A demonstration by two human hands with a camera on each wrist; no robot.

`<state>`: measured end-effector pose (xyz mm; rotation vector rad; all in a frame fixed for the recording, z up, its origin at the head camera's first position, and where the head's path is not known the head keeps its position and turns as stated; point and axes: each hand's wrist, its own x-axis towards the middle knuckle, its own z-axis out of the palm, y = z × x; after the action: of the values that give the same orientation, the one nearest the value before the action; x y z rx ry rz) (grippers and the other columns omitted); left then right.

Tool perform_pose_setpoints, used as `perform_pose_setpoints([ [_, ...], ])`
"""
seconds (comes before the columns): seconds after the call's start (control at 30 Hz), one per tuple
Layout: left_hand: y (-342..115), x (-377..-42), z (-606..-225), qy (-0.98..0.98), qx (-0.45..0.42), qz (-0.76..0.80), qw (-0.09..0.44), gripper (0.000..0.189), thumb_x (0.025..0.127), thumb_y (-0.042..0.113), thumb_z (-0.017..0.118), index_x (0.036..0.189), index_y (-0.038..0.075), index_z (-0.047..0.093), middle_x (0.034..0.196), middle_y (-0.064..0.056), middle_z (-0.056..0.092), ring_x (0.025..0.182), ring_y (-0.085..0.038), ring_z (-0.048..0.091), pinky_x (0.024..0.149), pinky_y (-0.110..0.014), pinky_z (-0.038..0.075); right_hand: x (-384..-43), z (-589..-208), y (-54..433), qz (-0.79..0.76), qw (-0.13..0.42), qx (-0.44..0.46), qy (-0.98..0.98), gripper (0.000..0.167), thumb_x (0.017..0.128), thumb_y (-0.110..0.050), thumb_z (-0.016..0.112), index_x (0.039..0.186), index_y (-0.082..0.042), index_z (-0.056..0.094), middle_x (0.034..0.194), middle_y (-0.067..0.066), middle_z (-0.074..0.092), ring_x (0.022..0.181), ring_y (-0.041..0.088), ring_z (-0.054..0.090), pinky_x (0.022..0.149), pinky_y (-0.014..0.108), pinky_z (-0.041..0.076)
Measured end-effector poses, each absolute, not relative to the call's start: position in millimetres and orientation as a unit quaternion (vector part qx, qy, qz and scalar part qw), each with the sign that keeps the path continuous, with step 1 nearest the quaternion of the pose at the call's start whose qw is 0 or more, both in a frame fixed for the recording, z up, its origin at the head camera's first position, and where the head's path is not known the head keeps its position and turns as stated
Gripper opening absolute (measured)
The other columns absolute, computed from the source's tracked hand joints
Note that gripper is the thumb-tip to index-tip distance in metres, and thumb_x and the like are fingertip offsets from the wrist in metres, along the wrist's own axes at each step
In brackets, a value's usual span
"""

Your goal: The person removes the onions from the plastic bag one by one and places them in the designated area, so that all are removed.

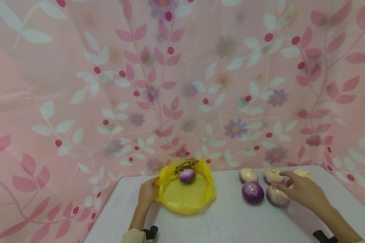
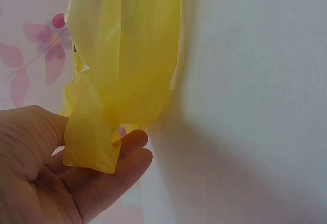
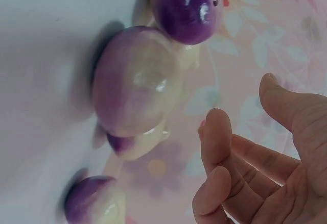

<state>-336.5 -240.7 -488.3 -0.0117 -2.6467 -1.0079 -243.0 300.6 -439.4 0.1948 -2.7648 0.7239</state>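
My left hand holds the left edge of a yellow plastic bag. In the left wrist view, a loose flap of the bag lies between the thumb and the curled fingers. Inside the bag's open mouth sits a purple and white turnip. My right hand hovers over a group of glossy turnips at the right, its fingers spread and holding nothing. Nearest to it are a pale turnip and another behind. In the right wrist view, a gap separates the fingers from the large pale turnip.
A deep purple turnip stands at the front left of the group. Behind it is a cream one, and another is partly hidden by my right hand. A white-covered table bears everything, with a floral pink curtain behind.
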Motion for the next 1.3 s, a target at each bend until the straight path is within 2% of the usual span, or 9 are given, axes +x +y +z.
perform_pose_setpoints([
  [0.23,-240.0,-336.8,-488.3,-0.923,-0.008,-0.350,0.158,0.037,0.090,0.003,0.065,0.127,0.000,0.065,0.115,-0.028,0.065,0.046,-0.014,0.053,0.037,-0.027,0.050,-251.6,-437.6,280.1,0.274,0.149,0.080,-0.947,0.066,0.088,-0.053,0.067,0.130,-0.002,0.059,0.090,0.002,0.072,0.072,0.022,0.063,0.053,0.033,0.048],
  [0.33,-239.7,-336.7,-488.8,-0.922,-0.013,-0.348,0.168,0.036,0.089,0.002,0.065,0.125,0.000,0.066,0.114,-0.028,0.065,0.046,-0.014,0.054,0.036,-0.026,0.049,-255.4,-438.0,271.1,0.290,0.146,0.081,-0.942,0.066,0.087,-0.055,0.067,0.130,-0.005,0.060,0.092,0.000,0.072,0.084,0.031,0.068,0.068,0.047,0.055],
  [0.47,-239.2,-336.6,-488.9,-0.921,-0.015,-0.348,0.174,0.036,0.089,0.001,0.065,0.124,0.000,0.067,0.114,-0.028,0.066,0.047,-0.015,0.055,0.035,-0.026,0.049,-260.5,-440.1,259.6,0.298,0.142,0.089,-0.940,0.063,0.087,-0.053,0.068,0.129,-0.007,0.061,0.094,-0.001,0.071,0.093,0.032,0.069,0.080,0.057,0.052],
  [0.6,-238.3,-336.1,-487.7,-0.920,-0.012,-0.352,0.170,0.036,0.089,0.002,0.066,0.125,0.000,0.067,0.115,-0.028,0.065,0.048,-0.015,0.056,0.036,-0.026,0.050,-264.5,-442.9,248.4,0.292,0.166,0.104,-0.936,0.055,0.088,-0.048,0.070,0.126,-0.010,0.062,0.093,-0.004,0.071,0.094,0.031,0.066,0.072,0.050,0.053],
  [0.83,-236.9,-334.1,-486.2,-0.919,-0.014,-0.356,0.167,0.036,0.089,0.001,0.064,0.125,-0.001,0.066,0.115,-0.030,0.064,0.046,-0.015,0.054,0.036,-0.027,0.050,-274.3,-450.0,222.6,0.345,0.162,0.115,-0.917,0.059,0.087,-0.051,0.070,0.128,-0.010,0.060,0.098,0.003,0.072,0.069,0.015,0.061,0.052,0.026,0.047],
  [1.0,-237.3,-333.8,-486.6,-0.919,-0.014,-0.358,0.168,0.036,0.089,0.001,0.064,0.126,-0.001,0.066,0.115,-0.030,0.064,0.042,-0.014,0.052,0.036,-0.027,0.050,-282.0,-452.4,201.1,0.376,0.149,0.115,-0.907,0.063,0.084,-0.054,0.071,0.129,-0.012,0.060,0.099,0.006,0.072,0.087,0.027,0.071,0.062,0.031,0.058],
  [1.13,-237.8,-336.1,-488.2,-0.919,-0.012,-0.357,0.167,0.037,0.089,0.002,0.065,0.126,0.000,0.066,0.114,-0.029,0.065,0.043,-0.014,0.052,0.036,-0.027,0.050,-289.1,-452.8,187.8,0.367,0.158,0.133,-0.907,0.063,0.083,-0.053,0.073,0.130,-0.013,0.061,0.096,0.005,0.072,0.088,0.032,0.070,0.068,0.039,0.060],
  [1.2,-238.2,-336.9,-488.6,-0.919,-0.013,-0.357,0.166,0.036,0.089,0.002,0.064,0.126,0.000,0.066,0.114,-0.029,0.065,0.043,-0.014,0.052,0.036,-0.027,0.050,-291.0,-451.4,181.5,0.376,0.145,0.141,-0.904,0.063,0.083,-0.051,0.074,0.131,-0.012,0.061,0.098,0.007,0.072,0.080,0.024,0.071,0.075,0.044,0.059],
  [1.3,-238.5,-337.4,-488.9,-0.920,-0.009,-0.357,0.161,0.037,0.090,0.003,0.064,0.126,0.001,0.066,0.115,-0.029,0.065,0.043,-0.014,0.052,0.036,-0.027,0.050,-295.0,-450.3,170.6,0.397,0.125,0.148,-0.897,0.062,0.084,-0.046,0.075,0.133,-0.011,0.060,0.101,0.011,0.071,0.067,0.015,0.068,0.071,0.040,0.060],
])
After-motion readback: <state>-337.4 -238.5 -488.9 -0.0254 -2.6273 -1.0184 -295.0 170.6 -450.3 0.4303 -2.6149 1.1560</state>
